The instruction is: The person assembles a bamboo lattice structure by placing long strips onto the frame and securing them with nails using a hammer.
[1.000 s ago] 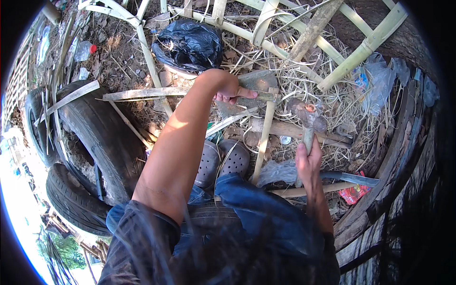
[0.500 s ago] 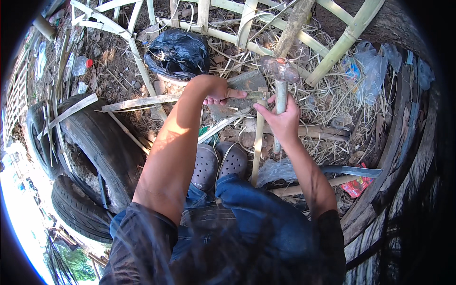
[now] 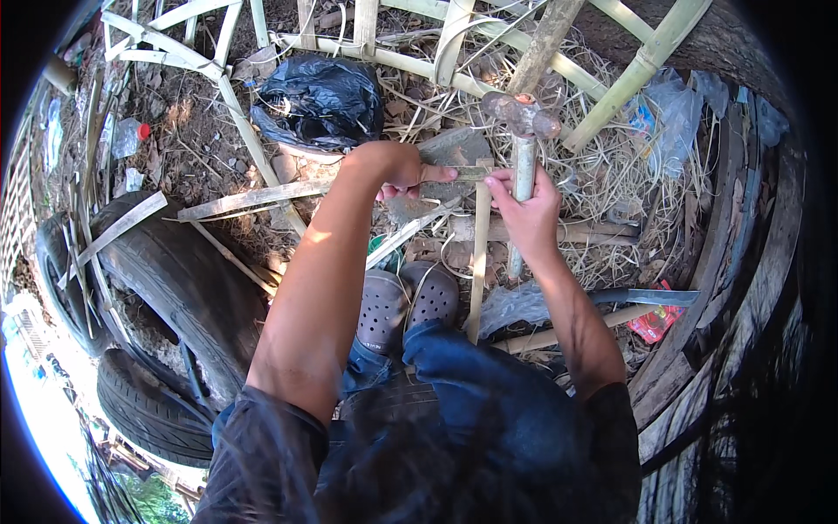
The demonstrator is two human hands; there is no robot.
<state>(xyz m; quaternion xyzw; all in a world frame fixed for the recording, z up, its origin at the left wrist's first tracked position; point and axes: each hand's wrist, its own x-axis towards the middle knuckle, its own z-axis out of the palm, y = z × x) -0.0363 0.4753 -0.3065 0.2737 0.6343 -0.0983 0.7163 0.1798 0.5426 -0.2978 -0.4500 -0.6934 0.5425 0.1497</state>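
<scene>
As I log this remotely, the left hand [image 3: 400,172] is closed on a bamboo strip [image 3: 469,174] above the slab [image 3: 461,144], seemingly to steady its crossing with a second strip [image 3: 479,253], while the right hand [image 3: 531,214], part-curled round the hammer [image 3: 524,162], likely leaves its thumb free there.

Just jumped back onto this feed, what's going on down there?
Two bare hands are at work on bamboo. The left hand grips a bamboo strip near where it meets a crosswise strip running back toward the shoes. The right hand holds a hammer by its handle, head pointing away from the body, with the thumb close to that meeting point. A long knife lies off to the right.
</scene>
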